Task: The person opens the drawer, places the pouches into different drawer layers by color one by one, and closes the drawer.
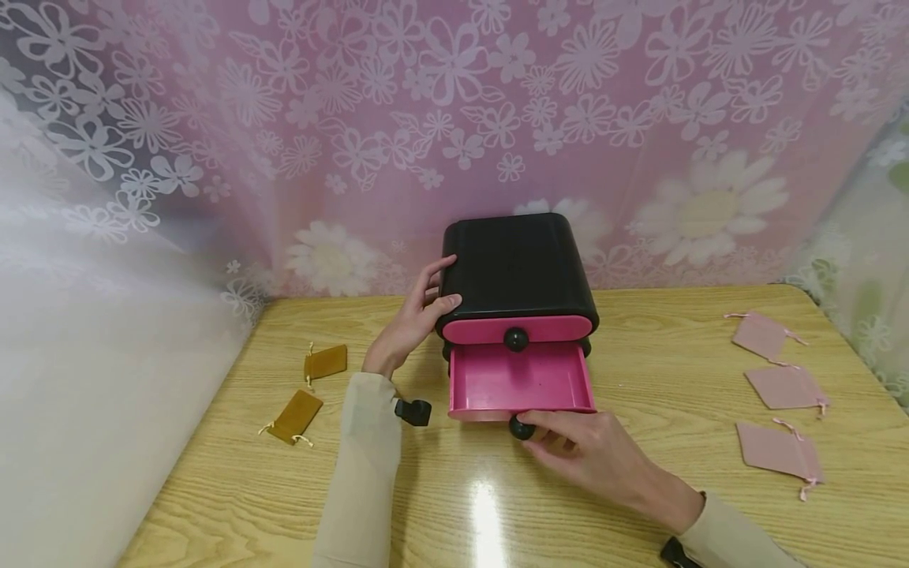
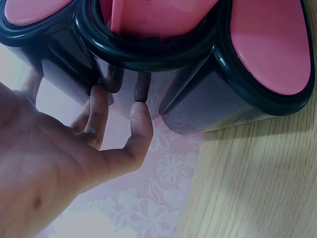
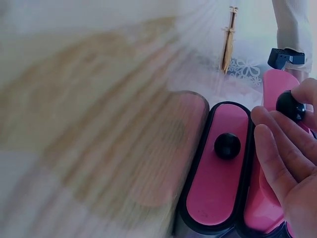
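A black cabinet point(image 1: 514, 264) with pink drawers stands against the back of the table. Its drawer point(image 1: 521, 379) below the top one is pulled out, showing a pink inside with tiny specks. My right hand point(image 1: 604, 461) pinches that drawer's round black knob point(image 1: 521, 428) between thumb and fingers; the grip also shows in the right wrist view. At the cabinet's left side, my left hand point(image 1: 408, 322) rests with fingertips and thumb against the wall and top edge. The left wrist view shows its slightly bent fingers point(image 2: 142, 124) touching the black side.
Two mustard drawstring pouches, one upper point(image 1: 327, 361) and one lower point(image 1: 295, 416), lie on the table's left. Three pink pouches, the top one point(image 1: 760, 335), middle one point(image 1: 784, 388) and lowest one point(image 1: 777, 450), lie at the right. A flowered curtain point(image 1: 461, 118) hangs behind.
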